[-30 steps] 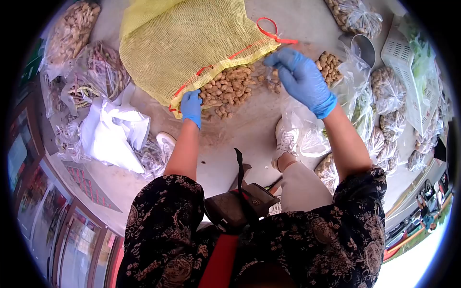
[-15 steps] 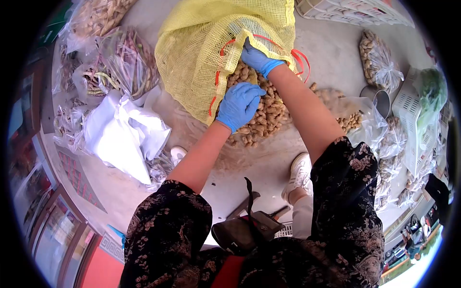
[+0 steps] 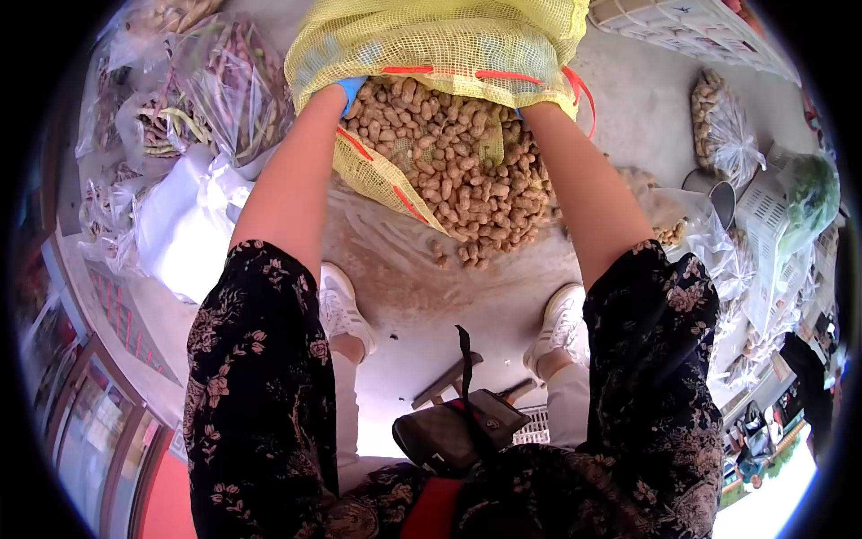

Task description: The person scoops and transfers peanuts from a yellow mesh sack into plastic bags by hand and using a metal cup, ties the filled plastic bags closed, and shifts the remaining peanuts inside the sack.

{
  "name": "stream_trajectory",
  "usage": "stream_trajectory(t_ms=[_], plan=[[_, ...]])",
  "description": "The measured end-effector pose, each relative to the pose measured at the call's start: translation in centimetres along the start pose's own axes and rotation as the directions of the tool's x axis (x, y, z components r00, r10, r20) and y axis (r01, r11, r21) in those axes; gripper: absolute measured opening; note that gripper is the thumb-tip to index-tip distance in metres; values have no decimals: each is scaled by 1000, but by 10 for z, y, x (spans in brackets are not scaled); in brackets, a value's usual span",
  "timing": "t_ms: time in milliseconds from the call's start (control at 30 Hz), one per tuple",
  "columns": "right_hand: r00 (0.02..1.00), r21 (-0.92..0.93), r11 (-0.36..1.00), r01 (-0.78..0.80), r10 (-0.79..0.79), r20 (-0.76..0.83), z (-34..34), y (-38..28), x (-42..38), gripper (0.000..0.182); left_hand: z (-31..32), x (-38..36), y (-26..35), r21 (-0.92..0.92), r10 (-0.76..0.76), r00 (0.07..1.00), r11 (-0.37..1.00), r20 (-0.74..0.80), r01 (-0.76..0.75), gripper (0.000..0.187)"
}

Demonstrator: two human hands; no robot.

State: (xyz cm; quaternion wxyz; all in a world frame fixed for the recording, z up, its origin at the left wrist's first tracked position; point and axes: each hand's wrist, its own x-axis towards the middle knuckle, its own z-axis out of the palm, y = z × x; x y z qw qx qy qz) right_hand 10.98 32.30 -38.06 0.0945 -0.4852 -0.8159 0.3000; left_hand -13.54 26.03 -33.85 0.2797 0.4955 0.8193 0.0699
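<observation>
A yellow mesh sack [image 3: 431, 40] with a red drawstring lies on the floor with its mouth facing me. Peanuts in shells [image 3: 458, 171] fill the opening and spill out onto the floor. My left hand [image 3: 352, 92], in a blue glove, reaches inside the sack's left edge; only a bit of the glove near the wrist shows. Inside the right edge is my right hand [image 3: 520, 113], almost wholly covered by the mesh. The fingers of both hands are hidden by the sack.
Clear bags of bean pods [image 3: 235, 94] and a white plastic bag [image 3: 184, 225] lie at left. A tied bag of peanuts [image 3: 716, 121], a metal can [image 3: 709, 190] and white crates [image 3: 763, 238] stand at right. Another crate [image 3: 691, 31] is at upper right.
My left hand has moved up and left from the peanuts into the sack. My right hand has gone under the mesh. The sack's mouth is spread wider, with more peanuts showing.
</observation>
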Motion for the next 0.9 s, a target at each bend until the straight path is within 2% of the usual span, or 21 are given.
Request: stream_trajectory(t_ms=[100,233,333,367,400,433,467,500,567,600,700,767,800,833,867,900], plan=[[998,35,999,-23,21,64,11,-21,19,35,9,-10,12,-72,-4,1000,997,-25,3,45],[996,60,998,-13,8,84,13,-30,4,36,26,-41,23,-171,-30,999,985,-21,26,49],[996,149,988,29,-42,84,10,-20,-30,36,50,-79,31,-214,-68,994,973,81,84,53],[992,192,980,41,-63,110,14,-18,-41,36,62,-90,32,-169,-66,986,981,152,92,54],[988,236,970,51,-83,128,16,-17,-53,36,84,-88,23,9,-19,960,1000,280,17,58],[982,278,959,53,-101,162,20,-18,-67,36,112,-108,13,19,104,984,994,142,-108,57],[975,315,947,61,-124,183,23,-18,-81,36,136,-116,9,54,116,985,991,130,-124,55],[970,352,934,64,-142,199,22,-18,-97,36,124,-138,32,-38,74,980,997,183,-68,52],[960,352,936,0,-98,261,9,-15,-129,37,146,-166,31,-36,190,976,982,107,-187,53],[937,281,955,-99,-5,350,-13,-18,-142,37,138,-178,40,-114,152,984,984,99,-140,52],[987,446,880,-161,140,80,-40,-2,-178,42,123,-204,54,-324,-3,997,946,76,28,51],[910,455,788,-415,351,222,-44,16,-192,50,121,-209,43,-436,-160,985,884,59,170,51],[845,444,720,-534,444,296,-42,20,-198,54,143,-200,12,-636,-163,976,741,144,218,55],[742,444,596,-669,572,351,-34,19,-196,67,157,-197,5,-748,-286,935,568,211,343,64],[728,476,558,-679,591,347,-22,21,-192,72,158,-187,4,-660,-383,864,561,328,499,70],[714,508,520,-687,610,343,-9,23,-185,76,156,-179,7,-655,-381,864,566,330,500,70]])
